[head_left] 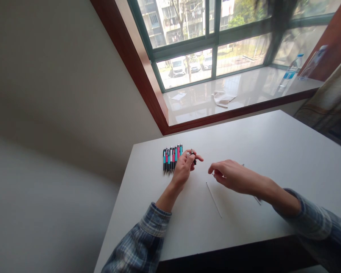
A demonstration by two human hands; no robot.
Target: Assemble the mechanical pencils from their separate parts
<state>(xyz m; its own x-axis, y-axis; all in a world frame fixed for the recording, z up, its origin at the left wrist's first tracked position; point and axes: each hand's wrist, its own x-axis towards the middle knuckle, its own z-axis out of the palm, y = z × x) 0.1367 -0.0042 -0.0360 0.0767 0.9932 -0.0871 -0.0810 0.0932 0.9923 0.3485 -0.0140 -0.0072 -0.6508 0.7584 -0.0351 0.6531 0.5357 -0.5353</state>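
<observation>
My left hand (182, 170) is closed around disassembled ballpoint pen parts: a white barrel piece (188, 154) and a black grip section (193, 158) with a metal tip pointing up. Just left of it, several pens (170, 159) with blue, pink and white barrels lie side by side in a row. To the right, my right hand (233, 176) hovers over the table with its fingers curled in a pinch. Something tiny may be at its fingertips, too small to name. Between and below the hands lies a thin white pen refill (214, 200).
Under my right forearm, small slender pieces (257, 200) are partly hidden on the white table (187, 231). Beyond the table's back edge is a window sill (196, 108) with a crumpled cloth (223, 98) and plastic bottles (291, 72). A wall (59, 113) stands left.
</observation>
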